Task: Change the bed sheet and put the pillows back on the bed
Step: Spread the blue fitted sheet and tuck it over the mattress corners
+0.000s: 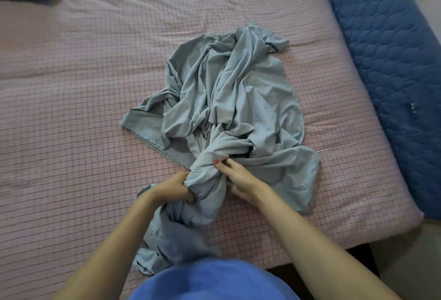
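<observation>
Two hands meet at a twisted knot in a crumpled grey-blue sheet (229,99). The left hand (175,188) is clenched around the bunched fabric below the knot; the right hand (235,175) pinches the knot's top. The sheet lies heaped mid-bed on a pink checked mattress cover (71,113), with a blue quilted pad (391,56) along the right edge. No pillows are clearly visible. Pulling hard could tighten the knot or perhaps tear the frayed hem.

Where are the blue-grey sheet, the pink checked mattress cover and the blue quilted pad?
blue-grey sheet (229,89): head view, middle of the crumpled heap.
pink checked mattress cover (71,120): head view, bare stretch left of heap.
blue quilted pad (391,49): head view, its quilted top.
</observation>
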